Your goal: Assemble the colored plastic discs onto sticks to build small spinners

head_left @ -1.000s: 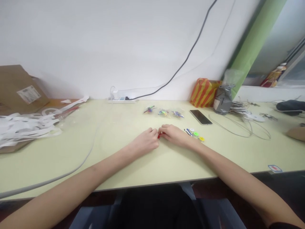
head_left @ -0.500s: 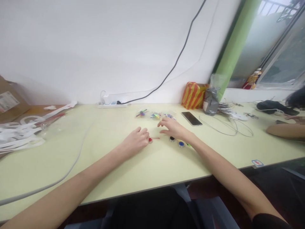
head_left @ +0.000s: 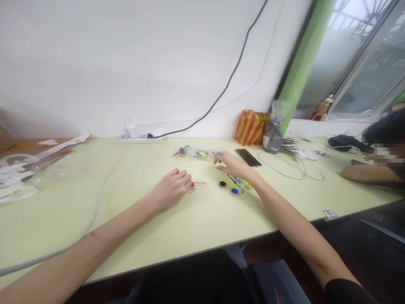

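My left hand (head_left: 172,188) rests low over the table with its fingers curled together. At its fingertips is a small red piece with a thin red stick (head_left: 198,183), partly covered by the fingers. My right hand (head_left: 232,164) hovers with bent fingers apart and nothing visible between them. Below its wrist lie a round black-topped piece (head_left: 222,184), a round blue-topped piece (head_left: 234,192) and several thin green, yellow and dark pieces. Just beyond the fingers are clear bags of small coloured parts (head_left: 201,154), one partly behind my right hand.
A phone (head_left: 248,157) lies behind my right hand. A striped bag (head_left: 251,127), a grey pouch (head_left: 272,135) and cables stand further right. A power strip (head_left: 141,138) is by the wall. White strips (head_left: 15,179) lie at left. Another person's arm (head_left: 370,174) rests at far right.
My right hand has shifted right relative to the loose parts, uncovering more green, yellow and dark pieces. My left hand stays on the red piece. The view has turned slightly right.
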The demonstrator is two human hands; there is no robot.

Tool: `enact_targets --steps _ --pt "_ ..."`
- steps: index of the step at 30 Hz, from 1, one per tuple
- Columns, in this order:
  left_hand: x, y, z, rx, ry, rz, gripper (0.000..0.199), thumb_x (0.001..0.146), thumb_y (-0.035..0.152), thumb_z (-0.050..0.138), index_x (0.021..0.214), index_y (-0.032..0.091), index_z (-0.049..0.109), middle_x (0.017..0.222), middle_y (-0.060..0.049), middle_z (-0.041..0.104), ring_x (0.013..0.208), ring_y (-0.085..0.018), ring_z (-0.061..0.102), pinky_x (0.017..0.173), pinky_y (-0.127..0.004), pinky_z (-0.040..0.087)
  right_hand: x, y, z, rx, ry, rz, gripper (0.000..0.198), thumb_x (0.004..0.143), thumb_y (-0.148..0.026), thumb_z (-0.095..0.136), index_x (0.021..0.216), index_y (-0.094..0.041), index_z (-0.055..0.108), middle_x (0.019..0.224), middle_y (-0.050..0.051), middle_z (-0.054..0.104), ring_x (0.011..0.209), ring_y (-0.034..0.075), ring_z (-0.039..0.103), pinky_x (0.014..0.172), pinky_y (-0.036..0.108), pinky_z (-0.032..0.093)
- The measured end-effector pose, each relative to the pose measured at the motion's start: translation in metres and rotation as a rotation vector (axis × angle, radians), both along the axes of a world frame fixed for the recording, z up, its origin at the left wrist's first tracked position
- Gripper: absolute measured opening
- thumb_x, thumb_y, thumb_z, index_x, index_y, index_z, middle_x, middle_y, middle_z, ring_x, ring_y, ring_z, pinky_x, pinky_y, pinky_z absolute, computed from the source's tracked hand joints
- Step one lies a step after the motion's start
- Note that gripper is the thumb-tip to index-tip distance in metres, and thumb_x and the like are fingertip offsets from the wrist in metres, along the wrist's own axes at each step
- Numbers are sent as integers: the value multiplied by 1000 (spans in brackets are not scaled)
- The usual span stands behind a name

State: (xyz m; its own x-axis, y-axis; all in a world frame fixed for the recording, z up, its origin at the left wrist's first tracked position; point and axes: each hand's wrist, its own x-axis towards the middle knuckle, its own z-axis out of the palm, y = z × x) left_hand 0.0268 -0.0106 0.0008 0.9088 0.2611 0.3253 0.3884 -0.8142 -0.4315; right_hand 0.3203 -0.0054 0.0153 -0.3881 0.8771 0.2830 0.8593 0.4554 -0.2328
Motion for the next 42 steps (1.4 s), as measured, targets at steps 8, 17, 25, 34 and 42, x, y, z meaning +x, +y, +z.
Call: enact_targets --steps 8,17,25,34,42 --pt "-23 25 12 13 -187 215 34 91 -1 40 90 18 69 85 -11 64 85 -27 56 72 -39 37 8 -11 19 -525 69 233 12 80 -27 74 81 -16 72 76 1 69 71 15 58 64 25 42" --pt "-29 47 -1 -19 -150 307 27 90 6 44 84 18 68 81 -13 65 87 -30 55 72 -41 36 -24 -20 14 -363 146 207 8 83 -23 68 86 -16 72 75 1 68 68 14 58 62 24 40" --pt "-18 42 -9 -110 -97 326 25 94 12 44 92 16 68 85 -13 67 91 -30 57 75 -41 39 33 -16 37 -539 16 73 10 72 -23 70 77 -15 74 77 4 71 71 17 61 62 26 42" --pt "-15 40 -9 -190 -102 355 33 101 21 39 122 21 65 99 -12 64 98 -28 56 83 -40 42 29 -19 35 -726 -173 -117 15 62 -18 72 77 -17 70 79 3 69 73 18 62 56 25 40" --pt "-16 40 -12 -206 -141 330 42 100 18 36 137 20 56 124 -16 58 115 -31 54 94 -46 45 17 -23 34 -659 -169 -77 8 65 -12 66 72 -17 67 77 2 68 67 16 59 55 25 38"
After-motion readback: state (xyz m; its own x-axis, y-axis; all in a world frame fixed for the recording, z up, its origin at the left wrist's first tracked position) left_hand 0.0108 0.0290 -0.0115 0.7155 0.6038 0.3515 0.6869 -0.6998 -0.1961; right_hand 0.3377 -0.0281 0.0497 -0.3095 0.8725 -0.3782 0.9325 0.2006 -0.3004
